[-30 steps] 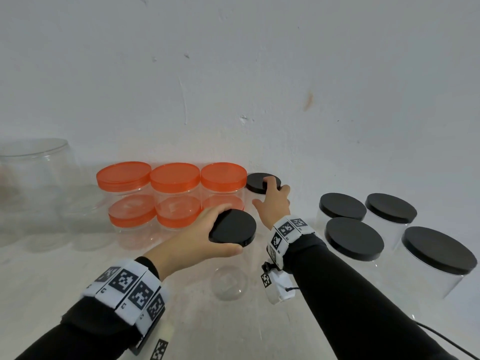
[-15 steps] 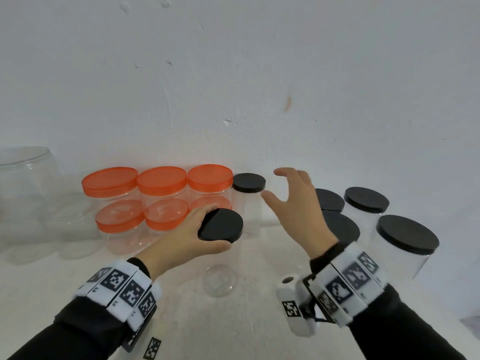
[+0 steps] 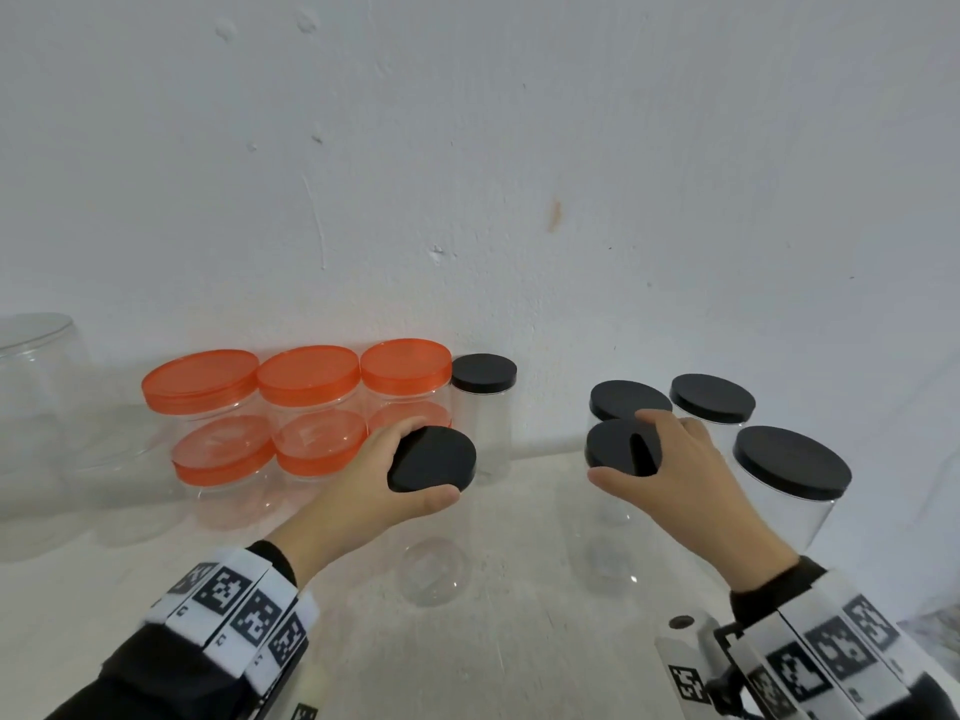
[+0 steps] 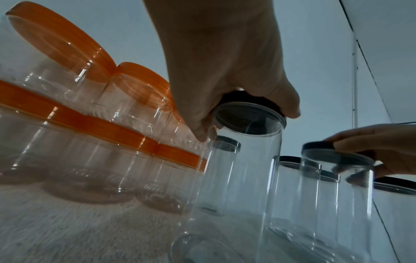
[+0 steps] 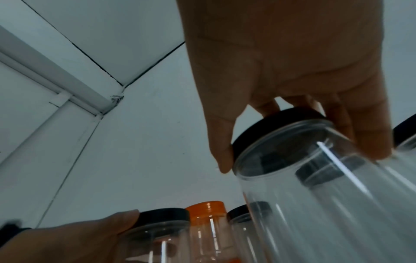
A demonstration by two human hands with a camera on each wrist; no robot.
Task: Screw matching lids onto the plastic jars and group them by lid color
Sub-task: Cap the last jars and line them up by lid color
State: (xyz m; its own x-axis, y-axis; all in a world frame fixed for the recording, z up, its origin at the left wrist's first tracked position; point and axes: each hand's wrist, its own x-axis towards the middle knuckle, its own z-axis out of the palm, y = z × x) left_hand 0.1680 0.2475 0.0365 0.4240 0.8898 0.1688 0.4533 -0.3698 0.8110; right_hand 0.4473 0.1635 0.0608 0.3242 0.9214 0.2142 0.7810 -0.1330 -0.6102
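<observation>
My left hand (image 3: 428, 459) grips the black lid (image 3: 434, 457) on a tall clear jar (image 4: 236, 178) at the centre, just in front of the orange group. My right hand (image 3: 626, 449) is curled over another black lid (image 5: 276, 124), thumb and fingers on its rim, on top of a clear jar (image 5: 315, 195) at the near left of the black-lidded group. Several orange-lidded jars (image 3: 306, 376) stand stacked in two tiers against the wall at the left. A slim black-lidded jar (image 3: 483, 376) stands right beside them.
Three more black-lidded jars (image 3: 792, 462) stand at the right, close behind and beside my right hand. A large clear container (image 3: 31, 407) sits at the far left. The white wall (image 3: 467, 200) runs directly behind all the jars.
My right hand left the slim black-lidded jar by the orange group, swung right and now grips a lid in the black group. The left hand kept its hold on its lid.
</observation>
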